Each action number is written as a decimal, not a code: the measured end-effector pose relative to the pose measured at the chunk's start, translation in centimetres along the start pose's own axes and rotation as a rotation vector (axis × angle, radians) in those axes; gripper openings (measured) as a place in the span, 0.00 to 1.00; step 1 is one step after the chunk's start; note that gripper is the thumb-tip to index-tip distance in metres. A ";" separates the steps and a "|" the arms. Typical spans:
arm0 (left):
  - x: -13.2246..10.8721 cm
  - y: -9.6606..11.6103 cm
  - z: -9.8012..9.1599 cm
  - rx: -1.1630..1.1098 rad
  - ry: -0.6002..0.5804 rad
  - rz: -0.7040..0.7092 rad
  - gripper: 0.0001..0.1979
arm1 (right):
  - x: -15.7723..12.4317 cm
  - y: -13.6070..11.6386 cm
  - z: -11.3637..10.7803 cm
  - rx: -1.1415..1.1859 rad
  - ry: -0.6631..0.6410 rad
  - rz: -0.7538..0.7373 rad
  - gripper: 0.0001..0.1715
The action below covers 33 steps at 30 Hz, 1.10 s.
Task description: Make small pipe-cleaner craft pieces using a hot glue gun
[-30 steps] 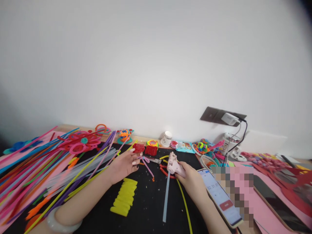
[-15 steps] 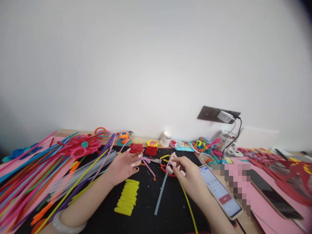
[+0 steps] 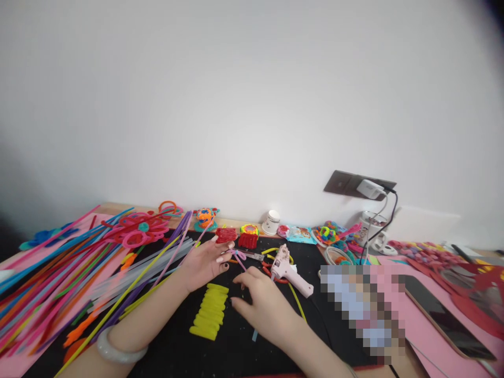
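Note:
My left hand (image 3: 200,266) is raised over the black mat, its fingers closed on a red folded pipe cleaner (image 3: 226,235). Below it lies a yellow pipe cleaner (image 3: 210,313) bent into a zigzag panel, flat on the mat. To the right of that panel hovers my right hand (image 3: 264,302), fingers apart and holding nothing. A pale pink glue gun (image 3: 290,270) rests beyond the right hand; the glue stick (image 3: 255,334) from its back is partly hidden by that hand. Behind the fingers are pliers (image 3: 254,255) and a small purple bow (image 3: 238,255).
Long coloured pipe cleaners (image 3: 51,294) spread across the left side, with a pink-red flower (image 3: 144,228) on them. A paper cup (image 3: 271,222) and small crafted pieces line the wall. A dark phone (image 3: 444,315) lies on pink sheets at right. Cables hang from a wall socket (image 3: 342,184).
My right hand has let go of the glue gun and moved left and down toward the yellow panel. My left hand keeps the red piece. The view has shifted slightly.

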<state>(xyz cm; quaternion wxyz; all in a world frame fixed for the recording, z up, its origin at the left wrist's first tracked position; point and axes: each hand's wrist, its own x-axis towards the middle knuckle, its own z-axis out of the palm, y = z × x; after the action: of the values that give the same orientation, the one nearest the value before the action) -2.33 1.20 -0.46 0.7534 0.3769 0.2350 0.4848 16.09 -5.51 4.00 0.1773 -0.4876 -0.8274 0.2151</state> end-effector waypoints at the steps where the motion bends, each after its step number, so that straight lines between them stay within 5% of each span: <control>1: 0.0 0.0 0.0 0.020 0.023 0.011 0.15 | 0.2 -0.5 0.6 -0.047 -0.008 0.007 0.15; 7: 0.1 0.2 0.2 -0.031 0.075 0.057 0.10 | 2.0 -1.8 4.0 -0.181 -0.097 0.108 0.27; 15: 0.1 0.3 0.8 -0.049 0.105 0.109 0.06 | 1.5 0.2 5.1 0.289 -0.101 0.142 0.14; 18: 0.4 0.2 1.0 0.002 0.157 0.144 0.12 | 0.3 1.2 4.3 0.447 -0.073 0.200 0.15; 23: 0.8 -0.7 0.7 0.442 0.284 0.274 0.23 | -2.3 2.6 1.5 0.929 -0.039 0.305 0.11; 29: 0.0 -1.5 1.7 0.999 0.229 0.511 0.20 | -4.5 3.5 -1.6 1.082 0.256 0.340 0.16; 33: -0.6 -1.5 2.4 1.226 0.174 0.636 0.18 | -4.4 3.6 -2.4 1.101 0.335 0.348 0.14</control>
<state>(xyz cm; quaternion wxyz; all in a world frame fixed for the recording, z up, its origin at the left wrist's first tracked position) 0.01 -0.52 -0.24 0.2044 0.7447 0.4041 0.4902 21.95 -7.37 3.73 0.4939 -0.4794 -0.4632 0.5583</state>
